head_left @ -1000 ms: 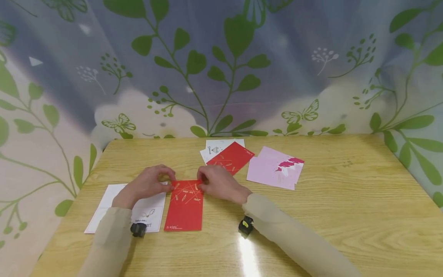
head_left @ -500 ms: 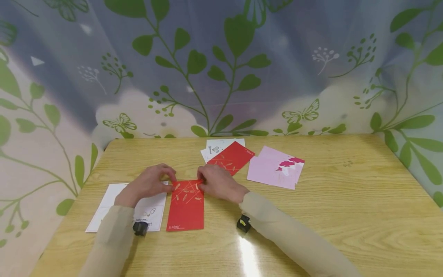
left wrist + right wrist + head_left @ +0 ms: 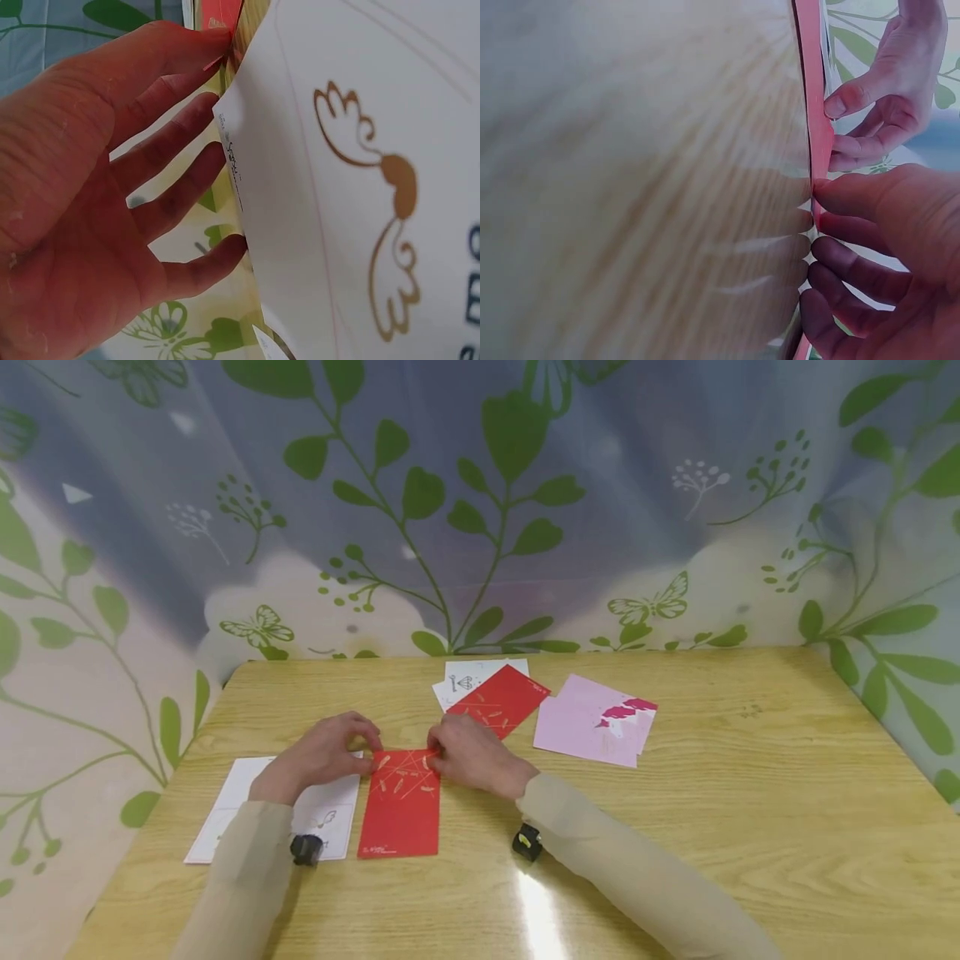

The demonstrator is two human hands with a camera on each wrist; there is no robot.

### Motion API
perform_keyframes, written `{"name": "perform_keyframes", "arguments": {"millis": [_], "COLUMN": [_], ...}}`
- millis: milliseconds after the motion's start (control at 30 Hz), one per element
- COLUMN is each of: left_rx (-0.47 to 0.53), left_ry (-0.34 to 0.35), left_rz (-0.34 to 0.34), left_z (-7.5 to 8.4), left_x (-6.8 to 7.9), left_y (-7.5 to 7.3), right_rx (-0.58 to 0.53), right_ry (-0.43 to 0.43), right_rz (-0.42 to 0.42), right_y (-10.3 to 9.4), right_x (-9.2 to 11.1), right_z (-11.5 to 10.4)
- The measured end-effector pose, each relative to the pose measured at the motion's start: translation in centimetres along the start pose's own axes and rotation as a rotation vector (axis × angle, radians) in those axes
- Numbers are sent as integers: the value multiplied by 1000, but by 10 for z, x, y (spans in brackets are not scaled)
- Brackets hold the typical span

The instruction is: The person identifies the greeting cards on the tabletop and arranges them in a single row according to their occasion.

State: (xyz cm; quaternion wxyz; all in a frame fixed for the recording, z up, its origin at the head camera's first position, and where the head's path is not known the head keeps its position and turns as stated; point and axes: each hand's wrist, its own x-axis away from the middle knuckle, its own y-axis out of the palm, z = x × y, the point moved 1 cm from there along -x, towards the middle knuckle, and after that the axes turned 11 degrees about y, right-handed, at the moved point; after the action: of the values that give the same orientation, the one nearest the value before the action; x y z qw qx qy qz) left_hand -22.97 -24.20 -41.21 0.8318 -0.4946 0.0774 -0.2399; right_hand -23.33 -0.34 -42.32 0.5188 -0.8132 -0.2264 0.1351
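Observation:
A red card [image 3: 401, 814] with gold feathers and lines lies left of the table's middle. My left hand [image 3: 318, 758] pinches its far left corner between thumb and index finger. At the far right corner, my right hand [image 3: 472, 752] pinches it the same way. In the left wrist view, the other fingers of the left hand [image 3: 97, 195] are spread beyond a white card [image 3: 345, 150] with a gold winged heart. In the right wrist view, the red card [image 3: 821, 142] shows edge-on, with the right hand's fingertips [image 3: 829, 251] lined up along it and the tabletop.
White cards [image 3: 232, 793] lie partly under the left forearm. Beyond the right hand, another red card [image 3: 504, 693] overlaps white cards [image 3: 483, 670] with a diamond drawing. Pink cards [image 3: 570, 731] lie to their right. A patterned curtain [image 3: 480, 527] hangs behind the wooden table [image 3: 750, 827].
Both wrists have drawn very slightly toward each other. The hands keep hold of the red card's far corners, and the card stays nearly in place.

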Motion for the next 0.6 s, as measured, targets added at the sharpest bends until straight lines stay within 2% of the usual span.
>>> {"name": "perform_keyframes", "arguments": {"millis": [233,400,600], "left_rx": [-9,-13,-10], "left_ry": [-6,-18,-17], "left_rz": [-9,-12,-13], "left_z": [4,4,6], "left_x": [0,1,2], "left_y": [-1,-1,-1], "right_rx": [-35,-100,-147], "right_ry": [-46,-12,15], "right_rz": [-3,-44,-47], "right_y": [1,-2,-6], "right_x": [-2,-2,1], "right_z": [1,1,3]}}
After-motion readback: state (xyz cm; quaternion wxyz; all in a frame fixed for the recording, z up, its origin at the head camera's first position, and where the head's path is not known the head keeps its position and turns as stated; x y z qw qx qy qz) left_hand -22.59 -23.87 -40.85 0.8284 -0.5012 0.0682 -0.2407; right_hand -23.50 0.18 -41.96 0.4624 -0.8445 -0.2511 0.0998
